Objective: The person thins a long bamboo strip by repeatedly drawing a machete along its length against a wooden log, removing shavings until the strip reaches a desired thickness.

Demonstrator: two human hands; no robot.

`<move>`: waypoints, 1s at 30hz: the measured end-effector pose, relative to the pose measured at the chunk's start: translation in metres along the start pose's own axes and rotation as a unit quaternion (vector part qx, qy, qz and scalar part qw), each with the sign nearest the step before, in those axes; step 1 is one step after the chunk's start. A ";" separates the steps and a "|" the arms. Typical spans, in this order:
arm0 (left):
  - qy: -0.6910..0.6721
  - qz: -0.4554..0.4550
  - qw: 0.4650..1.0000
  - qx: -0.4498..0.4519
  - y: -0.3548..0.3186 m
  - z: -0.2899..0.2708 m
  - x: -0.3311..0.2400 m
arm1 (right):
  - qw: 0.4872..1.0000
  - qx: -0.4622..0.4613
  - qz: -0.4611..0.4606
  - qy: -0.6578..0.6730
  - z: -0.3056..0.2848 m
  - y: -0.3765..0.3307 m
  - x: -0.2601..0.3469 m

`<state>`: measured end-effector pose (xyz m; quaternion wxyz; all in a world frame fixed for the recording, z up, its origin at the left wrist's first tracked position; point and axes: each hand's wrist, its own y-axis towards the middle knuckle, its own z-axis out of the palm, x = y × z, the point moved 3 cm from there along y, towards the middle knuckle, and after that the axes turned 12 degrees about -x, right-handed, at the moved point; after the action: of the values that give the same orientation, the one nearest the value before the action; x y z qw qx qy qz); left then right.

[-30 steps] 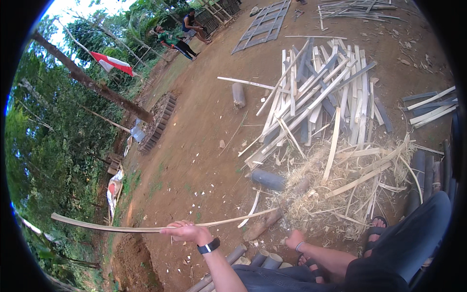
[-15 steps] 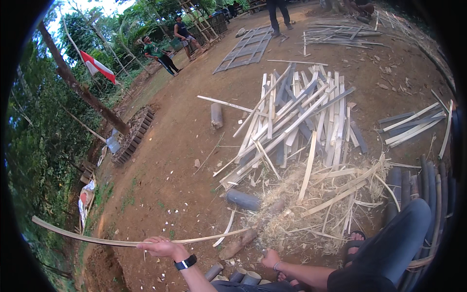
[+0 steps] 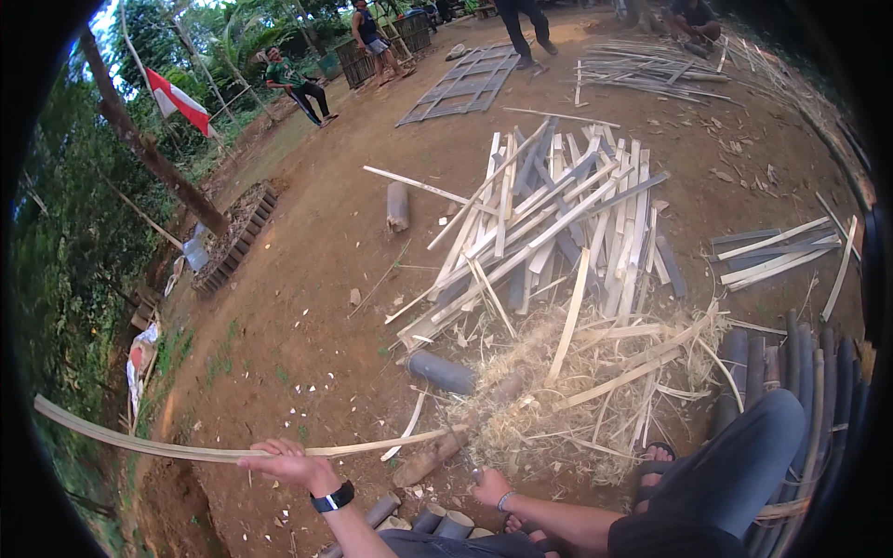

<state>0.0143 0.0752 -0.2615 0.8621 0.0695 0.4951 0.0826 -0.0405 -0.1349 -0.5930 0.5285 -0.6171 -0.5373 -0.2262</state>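
My left hand [image 3: 285, 464], with a dark watch on its wrist, is closed around a long, pale bamboo strip [image 3: 177, 453]. The strip bends slightly, its far-left end raised. Its other end reaches a short brown log [image 3: 430, 458] lying on the ground. Close to that end, my right hand [image 3: 491, 487] is a fist around a small dark handle-like thing, whose kind I cannot make out. Pale curled shavings [image 3: 567, 409] lie in a heap just beyond my right hand.
A large pile of split bamboo slats [image 3: 567, 214] lies ahead, with dark bamboo poles [image 3: 809, 372] at right. A bamboo segment [image 3: 442, 371] lies before the log; cut bamboo pieces [image 3: 454, 524] sit by my legs. Several people and a bamboo frame [image 3: 460, 86] are farther back.
The view has shifted slightly, so the scene sits further left. Both hands keep their grips, and the strip still meets the log. In the back, a person in dark blue has moved right.
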 end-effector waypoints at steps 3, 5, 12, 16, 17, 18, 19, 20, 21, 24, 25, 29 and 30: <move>0.001 0.016 1.000 0.010 -0.001 0.006 -0.012 | 0.995 -0.066 -0.063 0.051 0.018 -0.008 0.034; 0.015 0.021 1.000 0.007 0.004 0.007 -0.020 | 0.990 -0.041 -0.107 0.086 0.019 -0.030 0.071; 0.024 0.030 0.998 0.045 0.000 0.006 0.003 | 0.997 -0.030 0.042 0.050 0.011 0.001 -0.005; 0.032 0.033 0.998 0.044 -0.006 0.012 -0.005 | 0.995 -0.053 -0.048 0.065 0.014 -0.028 0.041; 0.030 0.033 0.998 0.042 -0.004 0.011 -0.006 | 0.996 -0.025 -0.013 0.082 0.006 -0.030 0.051; 0.028 0.034 0.998 0.041 -0.001 0.008 -0.007 | 0.996 -0.028 0.004 0.080 0.011 -0.026 0.038; 0.019 0.027 0.998 0.044 -0.005 0.013 -0.006 | 0.996 -0.043 0.020 0.077 0.009 -0.012 0.012; 0.022 0.027 0.998 0.045 -0.007 0.015 -0.005 | 0.995 -0.052 0.041 0.072 0.008 -0.003 -0.015; 0.030 0.029 0.998 0.044 -0.007 0.012 -0.004 | 0.993 -0.005 0.108 0.044 0.006 0.006 -0.033; 0.023 0.041 0.997 0.068 -0.007 0.016 -0.005 | 0.996 -0.033 0.037 0.079 0.016 -0.010 -0.002; 0.022 0.044 0.996 0.080 -0.008 0.015 -0.005 | 0.997 -0.032 0.001 0.074 0.010 -0.015 0.017; 0.042 0.046 0.998 0.008 -0.005 0.010 -0.002 | 0.992 -0.025 0.007 0.125 0.010 -0.008 0.000; 0.050 0.052 0.997 -0.005 -0.001 0.008 0.000 | 0.990 -0.024 0.005 0.136 0.015 -0.006 -0.004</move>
<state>0.0214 0.0736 -0.2573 0.8311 0.0867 0.5331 0.1328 -0.0510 -0.1241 -0.5989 0.5831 -0.5956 -0.4518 -0.3181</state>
